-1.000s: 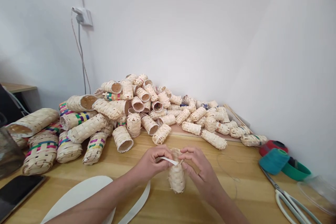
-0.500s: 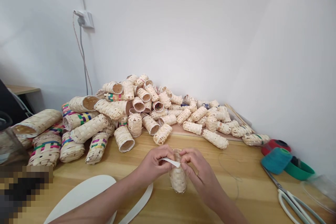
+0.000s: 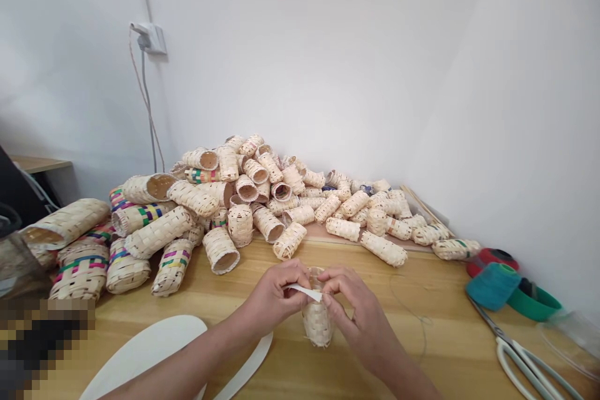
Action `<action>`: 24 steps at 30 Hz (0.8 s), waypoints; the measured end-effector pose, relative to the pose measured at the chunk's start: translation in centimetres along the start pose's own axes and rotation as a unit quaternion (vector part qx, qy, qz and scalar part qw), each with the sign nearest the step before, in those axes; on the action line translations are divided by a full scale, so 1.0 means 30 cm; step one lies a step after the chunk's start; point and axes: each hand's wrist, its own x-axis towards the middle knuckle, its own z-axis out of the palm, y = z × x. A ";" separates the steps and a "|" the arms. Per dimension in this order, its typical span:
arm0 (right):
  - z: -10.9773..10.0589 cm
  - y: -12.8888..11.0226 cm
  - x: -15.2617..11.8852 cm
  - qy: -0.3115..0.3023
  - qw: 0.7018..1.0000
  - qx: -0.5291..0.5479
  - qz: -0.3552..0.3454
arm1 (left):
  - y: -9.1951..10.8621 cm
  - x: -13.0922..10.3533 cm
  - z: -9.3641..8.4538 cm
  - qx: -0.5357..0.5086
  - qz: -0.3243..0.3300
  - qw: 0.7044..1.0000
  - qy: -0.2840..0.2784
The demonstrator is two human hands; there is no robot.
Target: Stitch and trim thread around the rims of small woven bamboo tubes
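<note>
A small woven basket (image 3: 317, 325), pale and tube-shaped, is held at its rim between both hands, with its closed end toward me. My left hand (image 3: 281, 290) is closed, pinching a white strip (image 3: 307, 291) against the basket's rim. From the other side, my right hand (image 3: 349, 300) has thumb and forefinger pressed together near the strip's end at the rim. Whether a needle or thread is in the right fingers is too small to make out. A longer white band (image 3: 248, 365) curves over the table below the left forearm, beside a white flat roll (image 3: 145, 350).
Several woven baskets (image 3: 241, 225) lie heaped along the wall. At right on the wooden table (image 3: 375, 369) are scissors (image 3: 520, 356), a blue thread spool (image 3: 493, 286), a green tape ring (image 3: 537, 304) and a loose thread (image 3: 412, 312). A power socket (image 3: 157, 39) is on the wall.
The white strip's end has tilted and dipped slightly at the rim, and the right fingers have shifted a little. Both hands keep their hold; the rest looks the same.
</note>
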 end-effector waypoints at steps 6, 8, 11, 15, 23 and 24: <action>-0.012 -0.003 0.005 -0.012 1.000 0.010 -0.001 | 0.010 -0.007 0.019 0.017 0.019 1.000 0.010; -0.013 0.000 0.005 -0.014 1.000 0.012 0.003 | 0.010 -0.006 0.020 0.016 0.019 1.000 0.012; -0.018 0.004 0.000 -0.028 0.999 0.029 0.021 | 0.009 -0.004 0.020 0.008 0.008 1.000 0.010; -0.021 0.004 -0.003 -0.032 0.998 0.048 0.037 | 0.001 -0.005 0.022 0.002 0.006 1.000 0.010; -0.013 0.037 0.007 0.005 0.994 0.088 0.059 | 0.002 -0.010 0.019 -0.102 -0.030 0.993 0.045; -0.018 0.045 0.008 0.009 0.993 0.094 0.069 | 0.004 -0.008 0.013 -0.119 -0.054 0.990 0.059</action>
